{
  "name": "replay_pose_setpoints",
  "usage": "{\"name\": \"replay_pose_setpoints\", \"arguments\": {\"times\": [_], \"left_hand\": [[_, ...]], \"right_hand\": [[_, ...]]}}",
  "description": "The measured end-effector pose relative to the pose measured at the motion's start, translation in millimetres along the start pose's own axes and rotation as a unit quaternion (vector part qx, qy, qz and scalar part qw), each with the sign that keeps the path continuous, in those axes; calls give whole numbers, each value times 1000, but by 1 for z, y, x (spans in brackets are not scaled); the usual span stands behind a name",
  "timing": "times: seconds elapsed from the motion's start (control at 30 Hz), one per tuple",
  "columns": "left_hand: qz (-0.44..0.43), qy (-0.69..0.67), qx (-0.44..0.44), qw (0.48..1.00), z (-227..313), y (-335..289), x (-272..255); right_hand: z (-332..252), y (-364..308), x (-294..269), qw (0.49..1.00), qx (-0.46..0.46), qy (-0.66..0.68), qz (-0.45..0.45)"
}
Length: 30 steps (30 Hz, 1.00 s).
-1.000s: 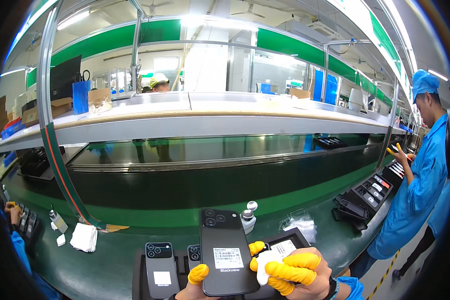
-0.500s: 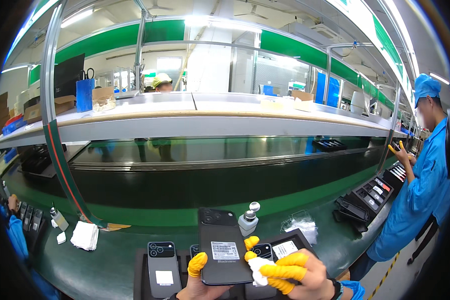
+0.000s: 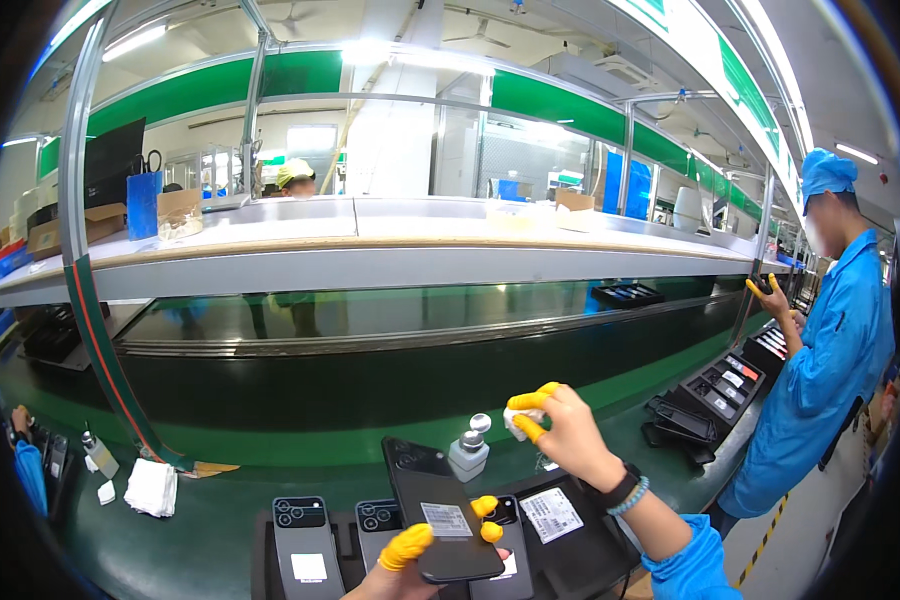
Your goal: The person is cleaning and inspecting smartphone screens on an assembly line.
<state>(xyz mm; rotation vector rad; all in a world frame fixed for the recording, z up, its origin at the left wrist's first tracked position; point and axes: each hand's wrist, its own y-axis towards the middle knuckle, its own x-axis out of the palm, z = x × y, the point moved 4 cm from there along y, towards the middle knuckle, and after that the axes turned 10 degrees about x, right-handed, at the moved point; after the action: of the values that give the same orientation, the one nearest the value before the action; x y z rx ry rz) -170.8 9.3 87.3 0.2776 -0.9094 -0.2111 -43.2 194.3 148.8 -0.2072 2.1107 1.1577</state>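
Observation:
My left hand (image 3: 398, 575), in yellow finger cots, grips a black smartphone (image 3: 415, 475) by its sides. The phone's back, with camera lenses and a white label, faces up and is tilted. Raised to the right, my right hand (image 3: 572, 440) pinches a crumpled white wipe (image 3: 518, 423) between yellow-cotted fingers. A squat bottle with a round metal top (image 3: 468, 458) stands just left of the wipe, apart from it. Beneath the phone lies a black tray (image 3: 610, 545) holding several phones, among them a grey one (image 3: 306, 545) at the left; the held phone partly hides others.
A stack of white wipes (image 3: 152, 488) and a small dispenser bottle (image 3: 100, 455) are on the green bench at left. A metal post (image 3: 95, 300) rises there. Dark trays (image 3: 727, 385) line the right side, where a co-worker in blue (image 3: 820, 350) stands. A raised shelf (image 3: 420, 262) crosses ahead.
My right hand has lifted the wipe away from the phone's edge, up and forward toward the bottle. The phone in my left hand has tilted and lowered slightly. The whole view has shifted a little.

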Motion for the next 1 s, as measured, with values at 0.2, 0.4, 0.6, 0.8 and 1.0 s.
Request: {"name": "replay_pose_setpoints", "arguments": {"times": [0.2, 0.4, 0.6, 0.8, 1.0], "left_hand": [[45, 347, -103, 931, -23, -1, -1], [28, 537, -181, 823, -52, 30, 30], [-59, 804, -164, 569, -94, 71, 30], [34, 912, -103, 395, -169, 86, 13], [12, 931, -84, 355, -180, 100, -2]], "right_hand": [[34, 2, 24, 996, 74, 4, -54], [44, 6, 13, 989, 118, 66, -59], [53, 11, -14, 976, 178, 126, -15], [46, 4, -24, 970, 191, 144, -32], [48, -2, -21, 980, 163, 113, -33]]}}
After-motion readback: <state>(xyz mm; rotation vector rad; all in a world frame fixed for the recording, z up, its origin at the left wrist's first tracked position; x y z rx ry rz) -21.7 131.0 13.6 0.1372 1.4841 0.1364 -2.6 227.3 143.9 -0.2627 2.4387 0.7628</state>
